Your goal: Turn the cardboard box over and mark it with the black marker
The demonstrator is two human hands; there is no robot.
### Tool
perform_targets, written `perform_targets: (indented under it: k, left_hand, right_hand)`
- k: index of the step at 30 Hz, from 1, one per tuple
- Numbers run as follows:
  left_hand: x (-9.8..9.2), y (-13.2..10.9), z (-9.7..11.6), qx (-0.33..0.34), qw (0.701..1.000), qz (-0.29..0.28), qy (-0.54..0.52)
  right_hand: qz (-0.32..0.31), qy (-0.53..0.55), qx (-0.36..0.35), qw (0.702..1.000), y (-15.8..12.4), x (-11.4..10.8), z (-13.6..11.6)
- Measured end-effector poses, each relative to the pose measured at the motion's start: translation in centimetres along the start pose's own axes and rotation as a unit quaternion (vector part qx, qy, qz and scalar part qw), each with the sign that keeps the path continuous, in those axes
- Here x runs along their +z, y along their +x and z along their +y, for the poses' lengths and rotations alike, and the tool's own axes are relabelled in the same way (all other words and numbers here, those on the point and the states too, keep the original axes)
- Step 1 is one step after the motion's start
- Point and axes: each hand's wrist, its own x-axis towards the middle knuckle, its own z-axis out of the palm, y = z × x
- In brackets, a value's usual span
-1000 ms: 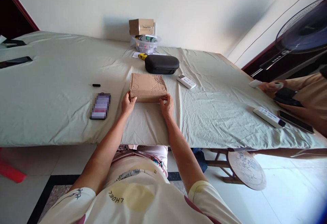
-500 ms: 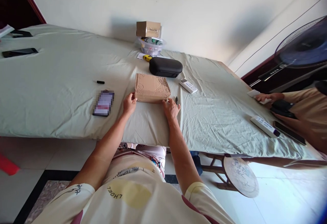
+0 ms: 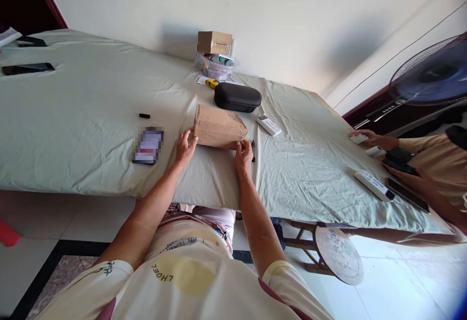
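Observation:
A brown cardboard box (image 3: 219, 126) is between my two hands near the table's front edge, its near side tipped slightly up. My left hand (image 3: 186, 147) grips the box's near left corner, thumb and fingers closed on it. At the near right corner, my right hand (image 3: 243, 154) pinches the box the same way. A black pen (image 3: 253, 151) lies just right of my right hand. Behind the box rests a black zip case (image 3: 238, 97). To the left are a phone (image 3: 148, 146) with a blurred screen and a small black cap (image 3: 144, 115).
A white packet (image 3: 269, 125) lies right of the box. At the wall, a plastic basket (image 3: 219, 71) carries another carton (image 3: 214, 43), with a yellow tape measure (image 3: 212, 83) before it. A co-worker's hand (image 3: 375, 139) holds a white object at right. A stool (image 3: 339, 256) stands below.
The box has tilted and turned a little, its right end shifting rightward. My right hand has closed more tightly at its corner. The co-worker's hand has lifted a white object.

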Motion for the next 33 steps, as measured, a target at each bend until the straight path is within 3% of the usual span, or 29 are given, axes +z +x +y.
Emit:
perform_targets:
  k: [6, 19, 29, 33]
  left_hand:
    - [0.2, -0.6, 1.1, 0.013, 0.998, -0.031, -0.060]
    - [0.0, -0.3, 0.4, -0.015, 0.997, -0.025, -0.068]
    - [-0.5, -0.2, 1.5, -0.003, 0.994, -0.020, -0.106]
    - [-0.6, 0.1, 1.8, 0.006, 0.990, 0.007, -0.139]
  right_hand:
    - [0.035, 0.050, -0.031, 0.998, -0.3, -0.3, -0.8]
    - [-0.055, 0.037, -0.045, 0.997, -1.1, -1.0, -2.4]
    - [-0.105, 0.073, -0.021, 0.992, -1.6, -1.1, -3.2]
    - [-0.122, 0.098, -0.012, 0.988, -1.9, -0.8, -3.7]
